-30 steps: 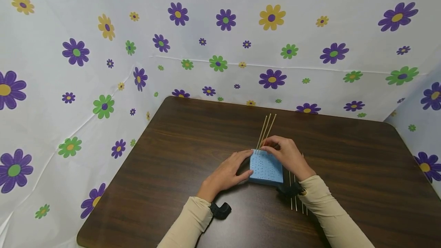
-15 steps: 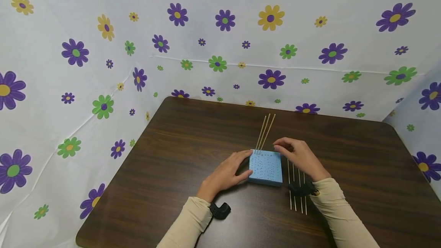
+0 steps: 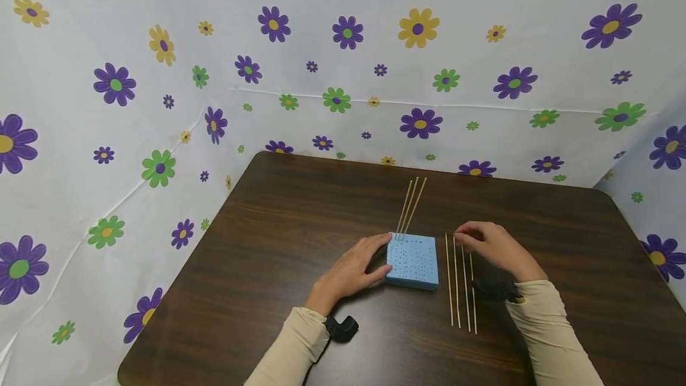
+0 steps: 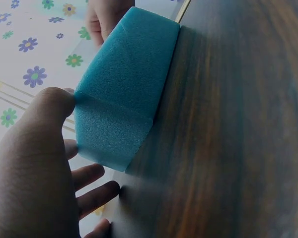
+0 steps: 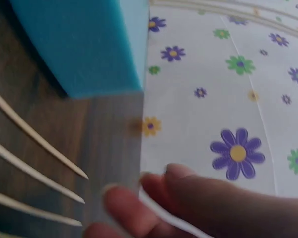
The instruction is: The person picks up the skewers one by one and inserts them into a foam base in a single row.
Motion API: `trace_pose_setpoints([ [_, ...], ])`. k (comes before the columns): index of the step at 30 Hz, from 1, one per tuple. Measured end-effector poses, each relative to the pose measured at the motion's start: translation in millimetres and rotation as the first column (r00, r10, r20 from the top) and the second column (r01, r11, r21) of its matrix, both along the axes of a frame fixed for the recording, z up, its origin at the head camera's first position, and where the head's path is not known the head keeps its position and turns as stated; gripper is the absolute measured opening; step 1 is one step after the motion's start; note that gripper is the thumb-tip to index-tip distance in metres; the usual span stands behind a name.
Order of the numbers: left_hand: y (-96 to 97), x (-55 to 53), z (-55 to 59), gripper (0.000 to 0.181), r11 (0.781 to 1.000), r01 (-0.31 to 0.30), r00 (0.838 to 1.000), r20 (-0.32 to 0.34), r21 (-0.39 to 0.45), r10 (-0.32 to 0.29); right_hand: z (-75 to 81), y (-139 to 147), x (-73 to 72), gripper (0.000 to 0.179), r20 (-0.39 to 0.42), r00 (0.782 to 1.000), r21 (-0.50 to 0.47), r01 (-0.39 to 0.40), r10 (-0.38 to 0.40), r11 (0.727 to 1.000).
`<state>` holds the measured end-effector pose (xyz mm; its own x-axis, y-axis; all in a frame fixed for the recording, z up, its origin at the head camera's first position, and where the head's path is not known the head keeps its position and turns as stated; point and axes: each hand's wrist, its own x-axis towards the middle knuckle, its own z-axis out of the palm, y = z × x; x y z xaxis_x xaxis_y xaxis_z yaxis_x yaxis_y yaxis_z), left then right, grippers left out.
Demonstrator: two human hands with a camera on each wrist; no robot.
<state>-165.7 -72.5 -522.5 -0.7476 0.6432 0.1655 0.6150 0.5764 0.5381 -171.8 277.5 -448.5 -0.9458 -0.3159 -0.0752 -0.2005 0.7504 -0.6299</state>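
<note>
A light blue foam block (image 3: 412,262), its top dotted with small holes, lies on the table. Three thin wooden skewers (image 3: 414,208) stand in its back left corner, leaning slightly. My left hand (image 3: 347,271) rests against the block's left side, thumb and index finger touching it, the other fingers (image 4: 100,196) extended. My right hand (image 3: 499,250) hovers by the far ends of several loose skewers (image 3: 449,279) lying side by side right of the block. In the right wrist view its fingers are loosely bent, beyond the pointed skewer tips (image 5: 84,201), with nothing visibly held.
The dark wood table (image 3: 300,213) has rounded corners. A white flower-print cloth (image 3: 300,124) hangs behind it and at both sides. Each wrist wears a black camera mount, such as the left mount (image 3: 343,329).
My right hand has left the standing skewers and moved right, away from the block, to above the loose skewers. My left hand has stayed on the block.
</note>
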Motion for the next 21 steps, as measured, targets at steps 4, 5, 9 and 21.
trace_pose_setpoints([
  [4, 0.0, 0.6, 0.2, 0.068, 1.0, -0.005, 1.0, 0.0, -0.001, 0.005, 4.6, 12.0, 2.9, 0.034, 0.059, 0.998, 0.038, 0.032, -0.034, 0.999],
  [5, 0.0, 0.6, 0.2, 0.068, 1.0, -0.007, 1.0, 0.005, -0.001, 0.007, 5.8, 14.8, 3.6, 0.036, 0.076, 0.996, 0.052, 0.039, -0.043, 0.998],
  [9, -0.1, 0.6, -0.2, 0.068, 1.0, -0.007, 1.0, 0.011, 0.002, 0.007, 8.6, 23.9, 5.8, 0.039, 0.151, 0.985, 0.101, 0.064, -0.079, 0.993],
  [21, 0.2, 0.0, 0.4, 0.068, 1.0, -0.001, 1.0, -0.007, 0.0, 0.001, 2.3, 26.4, 0.5, 0.044, 0.255, 0.956, 0.17, 0.107, -0.149, 0.98],
])
